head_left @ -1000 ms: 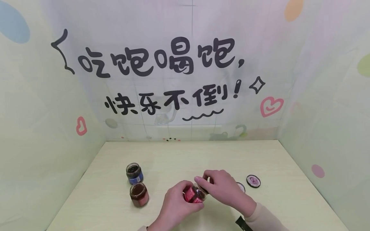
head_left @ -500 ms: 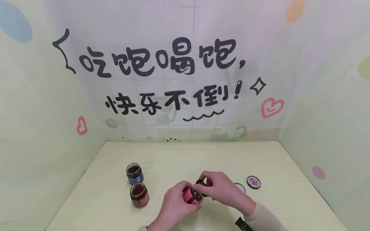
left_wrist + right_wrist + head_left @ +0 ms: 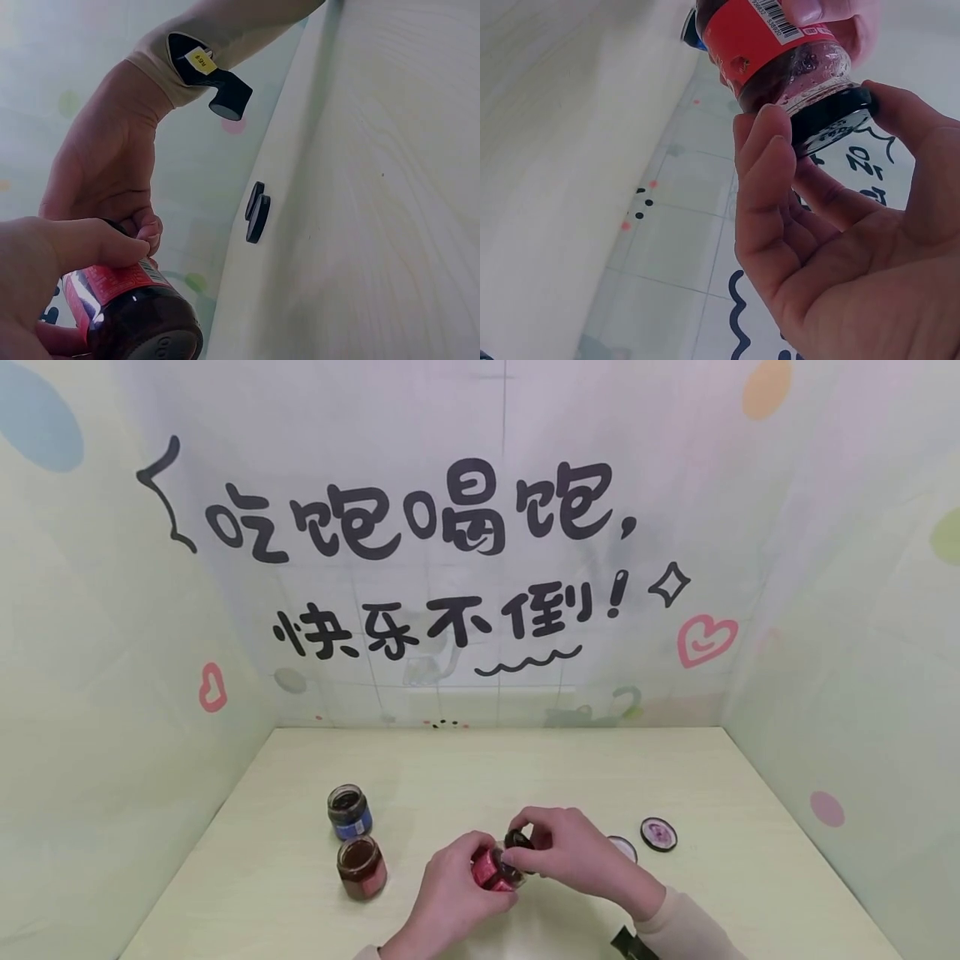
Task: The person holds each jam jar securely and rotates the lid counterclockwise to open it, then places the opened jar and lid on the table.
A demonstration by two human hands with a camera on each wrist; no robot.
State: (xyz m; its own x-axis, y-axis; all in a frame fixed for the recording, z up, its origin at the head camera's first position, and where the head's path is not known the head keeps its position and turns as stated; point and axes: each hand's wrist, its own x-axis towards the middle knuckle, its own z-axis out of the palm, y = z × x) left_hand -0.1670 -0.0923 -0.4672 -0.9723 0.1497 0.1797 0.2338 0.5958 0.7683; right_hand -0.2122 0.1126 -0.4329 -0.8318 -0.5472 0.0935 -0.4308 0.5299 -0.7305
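Observation:
A glass jar (image 3: 754, 45) with a red label and dark contents is tilted in my left hand (image 3: 450, 881), whose fingers and thumb grip its body. Its base (image 3: 161, 345) faces the left wrist camera. At the jar's mouth sits a black lid (image 3: 832, 116); my right hand (image 3: 570, 852) pinches its edge between thumb and fingers. Clear glass shows at the neck just under the lid. Both hands are close together above the front middle of the table.
Two uncovered jars stand at the left, one with a blue label (image 3: 352, 822) and one with a reddish label (image 3: 369, 881). Right of my hands lie two loose lids, one in full view (image 3: 659, 833), the other (image 3: 622, 849) partly behind my right hand. Printed cloth walls surround the table (image 3: 480, 768).
My right fingers have shifted round the lid, and the lid has turned and tipped with them. Jar and both hands have drifted slightly left. The standing jars have stayed put.

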